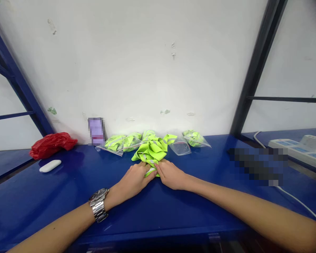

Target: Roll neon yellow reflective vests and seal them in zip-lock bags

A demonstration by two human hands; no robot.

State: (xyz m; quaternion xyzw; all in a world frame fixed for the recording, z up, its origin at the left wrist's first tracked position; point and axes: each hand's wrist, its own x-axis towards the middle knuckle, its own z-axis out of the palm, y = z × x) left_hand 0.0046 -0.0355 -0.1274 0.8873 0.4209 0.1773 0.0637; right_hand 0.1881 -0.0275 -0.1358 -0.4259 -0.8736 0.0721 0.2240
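**Two hands grip bright green fabric on a blue table**

Clock directions are taken from the fabric. The white wall [147, 63] rises at 12 o'clock behind the blue table [137, 218]. The left hand [137, 177], at 8 o'clock, and the right hand [172, 174], at 4, pinch the near end of the crumpled yellow-green fabric [151, 151] between thumbs and fingers; its loose folds spread beyond them, at the table's middle. The white power strip [292, 146] lies at 3 o'clock, past a blurred dark object [255, 163]. The red plastic bag [52, 144] sits at 9. A blurred purple rectangle [96, 131] stands by the wall at 10. Clear bags of similar fabric [116, 142] lie between 10 and 12, another packet [194, 138] near 2, and a flat clear bag [180, 147] nearer the fabric. The silver watch [98, 205] is at 8, the small white case [50, 166] at 9.
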